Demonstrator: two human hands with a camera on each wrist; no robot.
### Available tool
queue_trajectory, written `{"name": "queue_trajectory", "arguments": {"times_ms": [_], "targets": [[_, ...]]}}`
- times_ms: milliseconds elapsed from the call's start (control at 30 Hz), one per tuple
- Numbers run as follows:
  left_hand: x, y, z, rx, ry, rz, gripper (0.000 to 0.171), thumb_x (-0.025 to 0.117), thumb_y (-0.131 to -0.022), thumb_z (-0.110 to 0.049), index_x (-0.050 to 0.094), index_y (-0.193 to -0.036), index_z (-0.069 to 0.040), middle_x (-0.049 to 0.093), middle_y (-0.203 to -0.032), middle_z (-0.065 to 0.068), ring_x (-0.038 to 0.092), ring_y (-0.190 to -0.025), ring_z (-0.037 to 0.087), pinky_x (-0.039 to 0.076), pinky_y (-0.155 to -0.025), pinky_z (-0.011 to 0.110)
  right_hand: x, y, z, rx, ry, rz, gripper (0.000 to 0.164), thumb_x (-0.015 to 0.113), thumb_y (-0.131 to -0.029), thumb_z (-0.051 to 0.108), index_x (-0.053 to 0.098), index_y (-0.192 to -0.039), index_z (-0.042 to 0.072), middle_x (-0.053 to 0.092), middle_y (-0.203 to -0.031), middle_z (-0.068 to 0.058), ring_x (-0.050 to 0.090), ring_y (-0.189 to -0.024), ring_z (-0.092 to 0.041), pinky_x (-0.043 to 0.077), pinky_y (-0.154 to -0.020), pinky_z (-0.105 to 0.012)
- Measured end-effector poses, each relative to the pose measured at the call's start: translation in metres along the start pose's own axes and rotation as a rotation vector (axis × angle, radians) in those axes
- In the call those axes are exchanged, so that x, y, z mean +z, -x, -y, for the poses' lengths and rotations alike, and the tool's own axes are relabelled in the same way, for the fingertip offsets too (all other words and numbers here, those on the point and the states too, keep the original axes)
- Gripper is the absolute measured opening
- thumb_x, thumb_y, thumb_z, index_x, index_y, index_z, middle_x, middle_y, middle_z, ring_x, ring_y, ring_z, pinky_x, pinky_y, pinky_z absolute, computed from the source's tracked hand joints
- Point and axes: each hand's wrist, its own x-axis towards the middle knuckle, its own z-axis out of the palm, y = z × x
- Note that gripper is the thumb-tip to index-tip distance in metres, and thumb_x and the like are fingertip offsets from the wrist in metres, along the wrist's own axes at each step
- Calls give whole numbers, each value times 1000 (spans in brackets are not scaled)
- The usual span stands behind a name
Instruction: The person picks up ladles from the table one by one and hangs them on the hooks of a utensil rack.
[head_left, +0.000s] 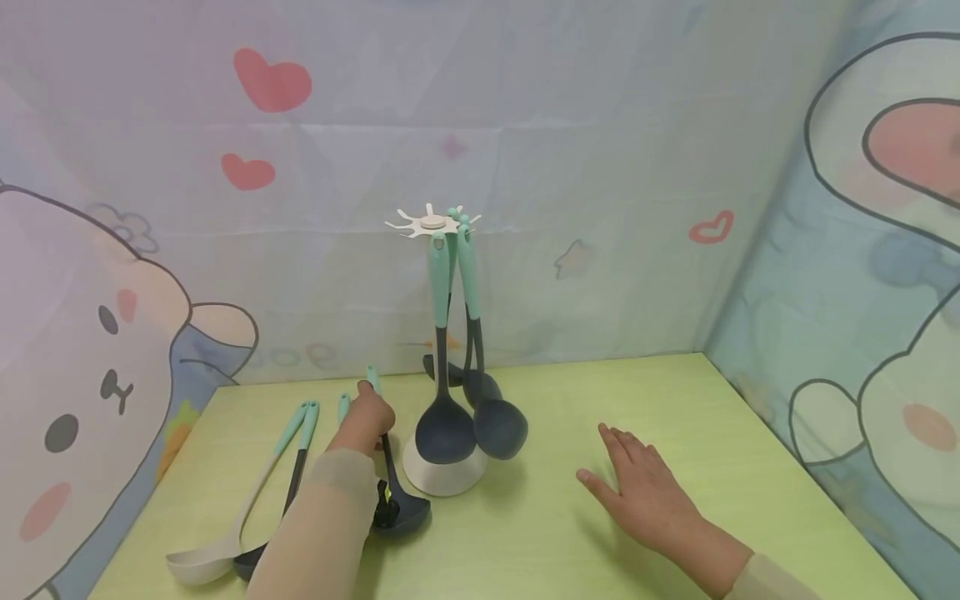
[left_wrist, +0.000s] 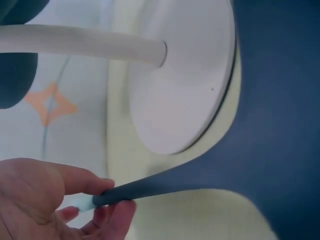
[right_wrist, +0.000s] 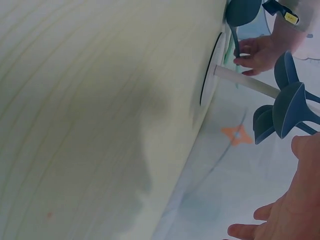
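My left hand pinches a dark ladle with a mint handle, left of the stand, fingers where the dark shaft meets the handle. In the left wrist view, thumb and fingers close round that shaft, and the ladle's broad head fills the right side. Beside it stands the white utensil stand, with several dark utensils, including a front ladle, hanging by mint handles from its hooked top. My right hand hovers over the right side of the table, fingers straight and holding nothing.
A white ladle and a dark utensil lie at the left of the yellow-green table. Another mint handle shows behind my left forearm. A printed cloth backdrop rises behind the table's back edge.
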Motion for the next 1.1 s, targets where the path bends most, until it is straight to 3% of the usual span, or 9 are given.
{"name": "queue_trajectory", "arguments": {"times_ms": [133,333,633,800,1100], "targets": [[-5,3,-1,71,3,-87,78,54,-93,-2,5,-154,-7,51,-120,34,60,-76,34,52,-48,35,2,-2,-1,-5,6,5,83,41,-100,61,28,-153,-2,36,-151,-26,30,-140,-46,18,-113,-63],[-13,7,-3,152,-16,-225,73,57,-89,-4,17,-150,-10,54,-115,30,61,-88,39,47,-57,39,-2,-5,4,-9,17,-4,82,41,-101,60,28,-153,-1,36,-151,-26,31,-140,-45,18,-114,-62],[-20,17,-8,220,95,-357,73,55,-89,-6,20,-151,-22,57,-105,22,60,-77,35,42,-55,39,-4,-11,7,-30,26,-19,81,43,-101,58,27,-153,-1,36,-152,-25,31,-140,-44,19,-113,-62],[-24,25,-12,288,170,-411,70,52,-91,-6,24,-152,-25,60,-107,16,59,-80,34,43,-60,40,-9,-15,9,-49,25,-46,79,44,-101,56,28,-153,-1,38,-150,-25,34,-138,-45,22,-113,-60],[-38,43,-21,437,291,-466,66,56,-99,-11,25,-154,-30,52,-118,12,59,-95,31,50,-71,44,-22,-24,19,-63,-20,-45,75,42,-102,57,29,-154,4,37,-152,-20,36,-139,-41,31,-110,-58]]}}
